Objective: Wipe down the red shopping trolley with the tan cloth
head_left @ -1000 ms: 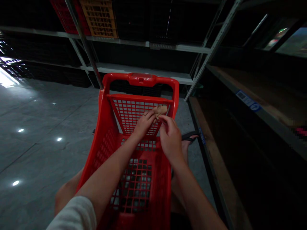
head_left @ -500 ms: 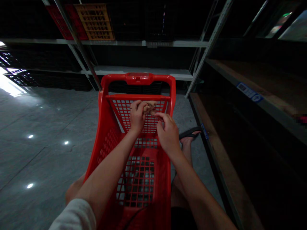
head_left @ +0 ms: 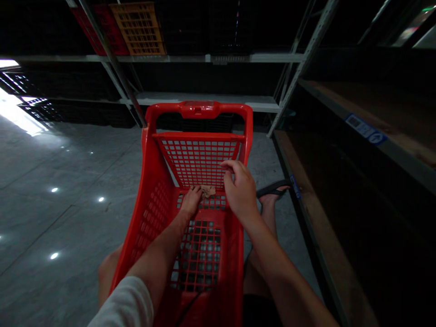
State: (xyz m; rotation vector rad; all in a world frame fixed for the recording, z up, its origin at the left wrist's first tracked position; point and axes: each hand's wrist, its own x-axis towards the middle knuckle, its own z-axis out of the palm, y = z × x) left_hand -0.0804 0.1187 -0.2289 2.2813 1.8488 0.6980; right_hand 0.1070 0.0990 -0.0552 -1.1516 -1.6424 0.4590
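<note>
A red plastic shopping cart (head_left: 147, 150) stands in front of me with its handle at the far end. My left hand (head_left: 192, 199) reaches deep inside it, fingers closed on a crumpled tan cloth (head_left: 207, 191). The cloth lies low against the cart, where the slanted grid panel (head_left: 200, 159) meets the bottom. My right hand (head_left: 240, 188) hovers by the cart's right wall, bent at the wrist. Its fingers are loosely curved, with a gap between thumb and forefinger, and nothing shows in them. Whether it touches the cart I cannot tell.
Behind the cart is a metal rack (head_left: 190, 99) with an orange crate (head_left: 139, 29), a red crate (head_left: 98, 29) and dark crates. Wooden-edged shelving (head_left: 402, 141) runs along the right. A sandaled foot (head_left: 274, 188) is beside the cart on the grey tiled floor (head_left: 68, 181).
My left hand has moved down with the cloth, from the upper grid panel to its foot. My right hand stays nearly in place. The view has shifted slightly.
</note>
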